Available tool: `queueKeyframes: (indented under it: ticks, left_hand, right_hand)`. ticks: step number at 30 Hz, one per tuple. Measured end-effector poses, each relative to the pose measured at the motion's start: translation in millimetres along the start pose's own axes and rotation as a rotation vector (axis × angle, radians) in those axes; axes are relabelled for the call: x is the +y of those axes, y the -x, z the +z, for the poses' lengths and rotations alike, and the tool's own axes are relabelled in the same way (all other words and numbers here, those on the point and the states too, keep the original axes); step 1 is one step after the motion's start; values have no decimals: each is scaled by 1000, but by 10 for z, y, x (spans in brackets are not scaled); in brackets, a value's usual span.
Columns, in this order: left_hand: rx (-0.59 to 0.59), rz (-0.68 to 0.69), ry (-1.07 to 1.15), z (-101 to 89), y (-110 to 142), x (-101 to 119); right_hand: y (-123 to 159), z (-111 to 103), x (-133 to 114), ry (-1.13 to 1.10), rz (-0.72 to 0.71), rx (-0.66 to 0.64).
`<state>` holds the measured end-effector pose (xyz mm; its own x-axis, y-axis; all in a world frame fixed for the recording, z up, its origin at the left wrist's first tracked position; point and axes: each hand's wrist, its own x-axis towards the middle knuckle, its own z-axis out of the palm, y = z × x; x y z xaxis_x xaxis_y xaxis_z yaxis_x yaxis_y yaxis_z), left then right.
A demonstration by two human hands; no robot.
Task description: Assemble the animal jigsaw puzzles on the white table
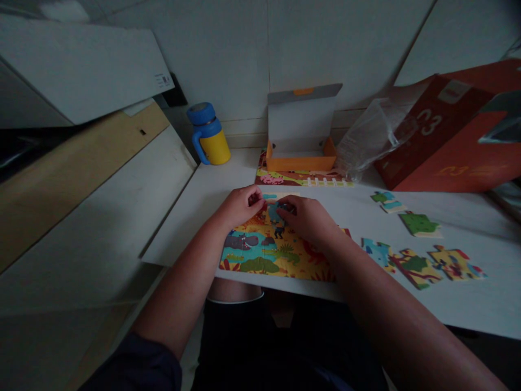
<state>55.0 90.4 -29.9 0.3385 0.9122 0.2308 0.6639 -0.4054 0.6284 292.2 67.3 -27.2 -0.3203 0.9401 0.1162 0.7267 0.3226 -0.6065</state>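
A partly joined colourful animal puzzle (pixel 268 252) lies at the front edge of the white table (pixel 468 304). My left hand (pixel 240 205) rests on its upper left part, fingers curled and pinched at a piece there. My right hand (pixel 308 217) lies over the upper middle, its fingertips pressed down on a blue puzzle piece (pixel 275 212). Both hands' fingertips almost meet over that spot.
Several loose puzzle pieces (pixel 419 224) lie to the right. An open orange box (pixel 301 138) stands behind a printed picture sheet (pixel 301 177). A blue and yellow bottle (pixel 209 136) is at back left, a clear plastic bag (pixel 372 136) and a red box (pixel 451 136) at back right.
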Motion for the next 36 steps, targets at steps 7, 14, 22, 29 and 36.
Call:
queueKeyframes:
  ticks: [7, 14, 22, 29, 36]
  left_hand:
    - [-7, -5, -2, 23, 0, -33]
    - [-17, -6, -16, 8, -4, -8]
    - [-21, -10, -5, 11, 0, -6]
    - [-27, 3, 5, 11, 5, -8]
    - [-26, 5, -10, 20, 0, -23]
  right_hand:
    - [6, -29, 7, 27, 16, -5]
    - [-12, -144, 100, -80, 66, 98]
    - [-25, -295, 244, -50, 200, 39]
    - [-12, -249, 272, 7, 187, -63]
    - [-4, -260, 222, 48, 258, -63]
